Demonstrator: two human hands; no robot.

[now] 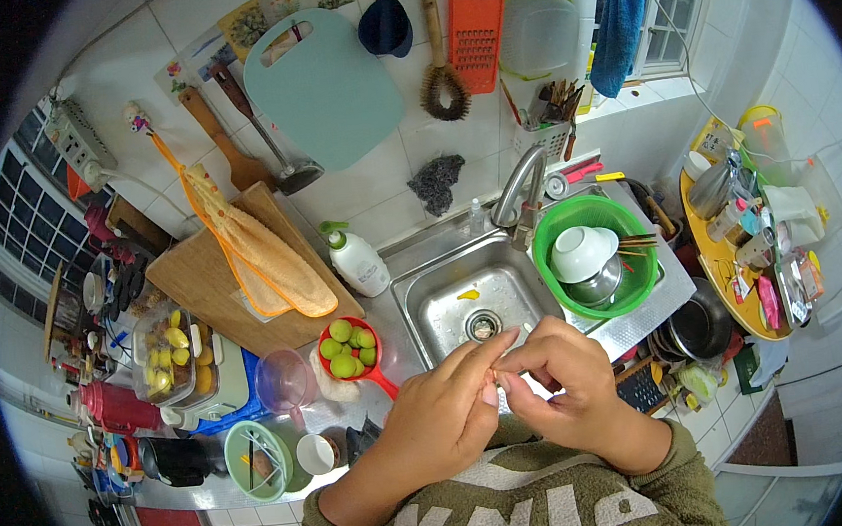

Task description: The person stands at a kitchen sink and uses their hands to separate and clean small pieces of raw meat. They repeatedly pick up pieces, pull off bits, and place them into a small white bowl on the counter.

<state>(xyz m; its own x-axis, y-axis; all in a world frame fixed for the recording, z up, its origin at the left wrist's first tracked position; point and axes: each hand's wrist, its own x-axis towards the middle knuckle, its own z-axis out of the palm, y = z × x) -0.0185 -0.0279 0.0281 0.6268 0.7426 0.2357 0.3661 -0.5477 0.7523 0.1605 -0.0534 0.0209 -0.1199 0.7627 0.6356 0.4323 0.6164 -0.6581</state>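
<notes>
My left hand and my right hand meet at the fingertips over the near edge of the stainless steel sink. A small pale orange thing shows between the fingertips; it is mostly hidden, and I cannot tell what it is. A yellow scrap lies in the basin near the drain. Left of the sink, a red handled strainer holds several green round fruits. Right of the sink, a green plastic basket holds a white bowl, a metal bowl and chopsticks.
The faucet arches over the sink's back right corner. A white pump bottle, a clear plastic pitcher, a green bowl and a white cup stand at left. A wooden cutting board leans on the wall. A yellow shelf is crowded with bottles.
</notes>
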